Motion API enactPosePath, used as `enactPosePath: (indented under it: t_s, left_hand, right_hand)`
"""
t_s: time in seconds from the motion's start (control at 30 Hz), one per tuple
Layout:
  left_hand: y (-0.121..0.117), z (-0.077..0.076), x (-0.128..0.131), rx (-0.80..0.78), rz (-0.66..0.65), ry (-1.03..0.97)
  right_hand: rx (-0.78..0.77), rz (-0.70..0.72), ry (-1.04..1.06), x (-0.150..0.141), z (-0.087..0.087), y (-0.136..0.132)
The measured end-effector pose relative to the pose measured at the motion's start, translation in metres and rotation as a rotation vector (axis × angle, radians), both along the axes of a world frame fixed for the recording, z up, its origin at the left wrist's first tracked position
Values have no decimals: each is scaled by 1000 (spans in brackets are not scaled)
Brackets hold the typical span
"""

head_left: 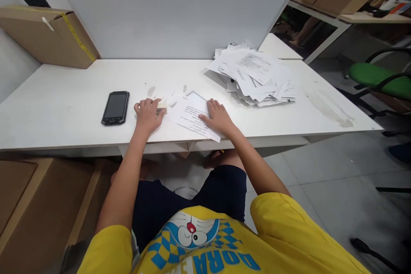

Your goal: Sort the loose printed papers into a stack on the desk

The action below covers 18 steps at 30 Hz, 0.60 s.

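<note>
A printed sheet of paper (192, 113) lies on the desk in front of me, its lower corner reaching past the front edge. My right hand (220, 117) rests flat on the sheet's right side, fingers extended and thumb apart. To the left of the sheet, my left hand (148, 115) is curled around a small pale beige block (162, 106). The fingers partly cover this block, so its exact kind cannot be made out. A few whitish scraps (172, 100) lie just beyond it.
A black phone (115, 108) lies left of my left hand. At the back right is a messy pile of printed papers (253, 72). A cardboard box (51, 36) stands at the back left of the white desk (73, 98). A grey panel (176, 13) rises behind.
</note>
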State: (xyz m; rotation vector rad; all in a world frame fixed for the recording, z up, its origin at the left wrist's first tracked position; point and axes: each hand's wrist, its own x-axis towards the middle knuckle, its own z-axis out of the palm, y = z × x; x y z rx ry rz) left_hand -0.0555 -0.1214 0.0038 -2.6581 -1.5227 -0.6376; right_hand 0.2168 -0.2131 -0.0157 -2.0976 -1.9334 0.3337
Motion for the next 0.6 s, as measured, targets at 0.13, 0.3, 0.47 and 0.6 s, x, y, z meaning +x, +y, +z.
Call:
enactPosePath:
  t_s: [0.13, 0.3, 0.47, 0.6]
  left_hand:
    - [8, 0, -1, -53, 24, -21]
    - [-27, 4, -2, 24, -29, -70]
    - [-125, -15, 34, -117, -367, 38]
    - [-145, -20, 52, -247, -182, 50]
  right_hand:
    - [18, 71, 14, 21, -1, -16]
    - [76, 148, 96, 41, 5, -49]
    - [161, 121, 263, 45, -5, -68]
    - [321, -207, 582, 21, -1, -78]
